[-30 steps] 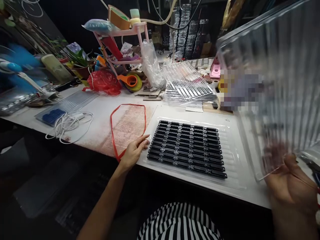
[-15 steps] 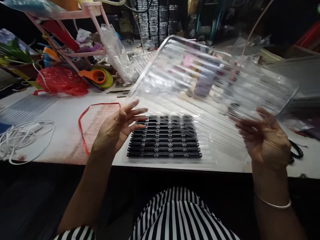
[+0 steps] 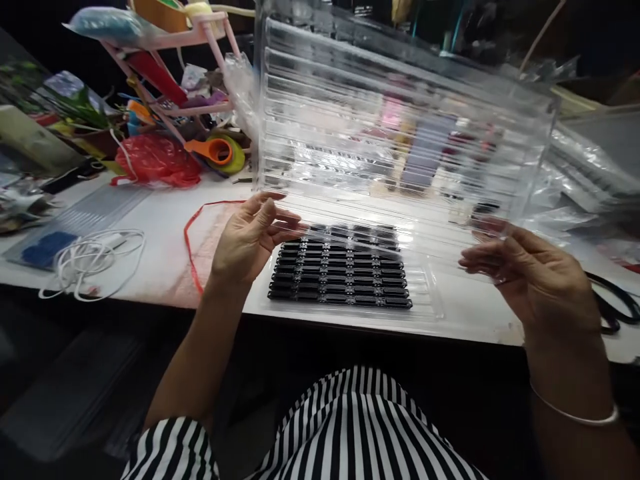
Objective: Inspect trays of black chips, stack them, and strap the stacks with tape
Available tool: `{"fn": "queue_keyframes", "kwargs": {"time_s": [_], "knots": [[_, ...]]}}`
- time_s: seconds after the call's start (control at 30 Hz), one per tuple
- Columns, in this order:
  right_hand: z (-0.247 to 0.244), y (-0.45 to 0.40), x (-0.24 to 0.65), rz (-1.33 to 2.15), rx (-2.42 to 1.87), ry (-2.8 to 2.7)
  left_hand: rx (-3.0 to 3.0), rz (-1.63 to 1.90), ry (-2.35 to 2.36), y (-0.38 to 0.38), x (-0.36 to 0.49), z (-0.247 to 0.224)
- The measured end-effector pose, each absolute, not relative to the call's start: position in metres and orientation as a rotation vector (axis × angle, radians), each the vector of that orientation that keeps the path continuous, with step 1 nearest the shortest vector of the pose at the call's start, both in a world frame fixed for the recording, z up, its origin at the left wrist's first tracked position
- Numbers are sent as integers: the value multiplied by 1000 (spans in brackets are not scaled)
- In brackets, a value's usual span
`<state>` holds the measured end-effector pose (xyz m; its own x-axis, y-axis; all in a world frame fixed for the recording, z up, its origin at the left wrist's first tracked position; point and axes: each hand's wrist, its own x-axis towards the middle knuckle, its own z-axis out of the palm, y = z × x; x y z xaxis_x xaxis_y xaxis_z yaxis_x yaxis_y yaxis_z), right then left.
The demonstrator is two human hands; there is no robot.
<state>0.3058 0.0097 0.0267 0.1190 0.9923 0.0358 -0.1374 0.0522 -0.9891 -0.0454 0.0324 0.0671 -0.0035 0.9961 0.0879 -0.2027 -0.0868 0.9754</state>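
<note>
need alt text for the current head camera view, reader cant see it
Two bare hands, left and right, hold up a clear ridged plastic tray above rows of black parts lying in another clear tray on a white tabletop.

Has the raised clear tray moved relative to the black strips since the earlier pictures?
Yes, leftward: the raised clear tray was off to the right of the black strips a second ago and now spans above them in view.
</note>
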Motion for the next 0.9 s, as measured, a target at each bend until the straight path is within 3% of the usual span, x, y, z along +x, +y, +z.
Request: {"fn": "queue_keyframes", "kwargs": {"time_s": [0.3, 0.9], "knots": [[27, 2, 300, 1004, -1179, -1067, 1119, 1346, 1105, 17, -69, 56], [-11, -10, 287, 1494, -1424, -1152, 1437, 899, 1815, -35, -114, 1]]}}
